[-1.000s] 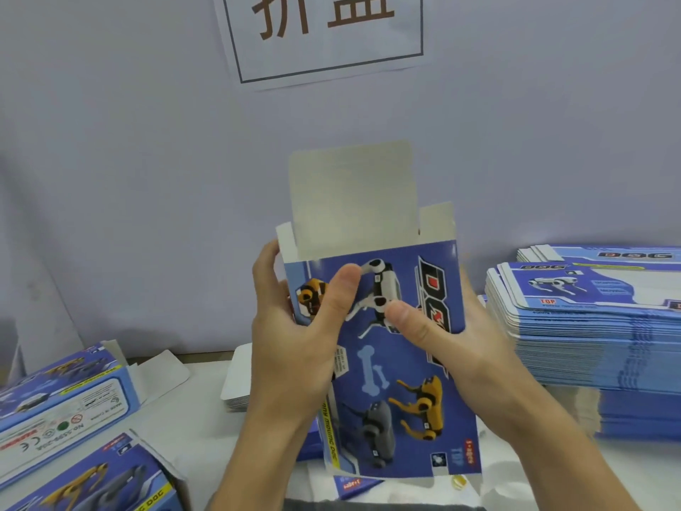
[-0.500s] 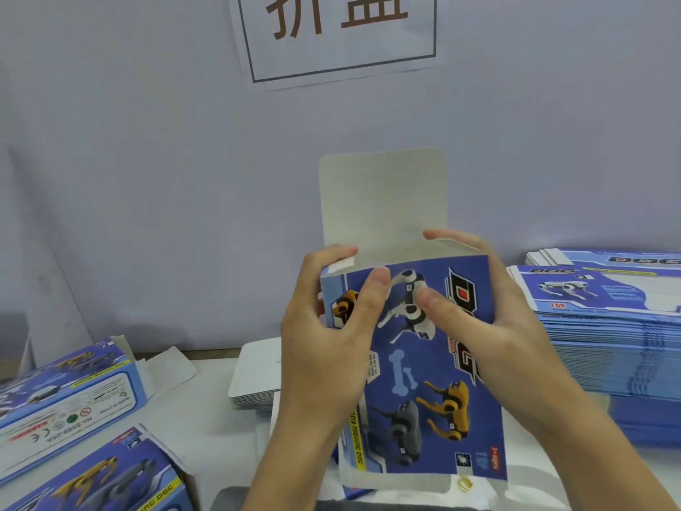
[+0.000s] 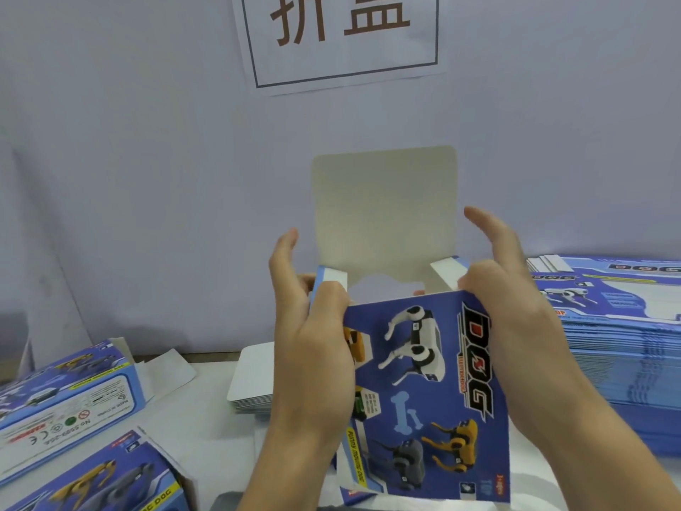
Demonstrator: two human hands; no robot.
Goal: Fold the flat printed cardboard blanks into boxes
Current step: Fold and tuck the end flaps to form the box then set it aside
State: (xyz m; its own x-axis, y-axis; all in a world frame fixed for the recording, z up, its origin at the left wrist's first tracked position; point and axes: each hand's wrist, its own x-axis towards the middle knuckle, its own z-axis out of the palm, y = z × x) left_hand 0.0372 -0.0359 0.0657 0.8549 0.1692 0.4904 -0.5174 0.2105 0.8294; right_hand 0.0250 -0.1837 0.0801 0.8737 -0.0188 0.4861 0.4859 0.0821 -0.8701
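Blue box [image 3: 423,381] with robot-dog print, held upright above the counter [image 3: 206,429], grey top flap standing up, side flaps half open. Left hand [image 3: 313,355] clamped on its left edge, right hand [image 3: 516,326] on its right. Blanks [image 3: 619,326] stacked right of box; finished boxes [image 3: 66,392] left.

Blue dog-print box [image 3: 423,381] up in the air, top open!
Grey lid flap [image 3: 385,212] stands upright, both side flaps angled out. Stack of flat blanks [image 3: 619,326] lies right; folded boxes [image 3: 66,392] lie on their sides at left, flaps open.
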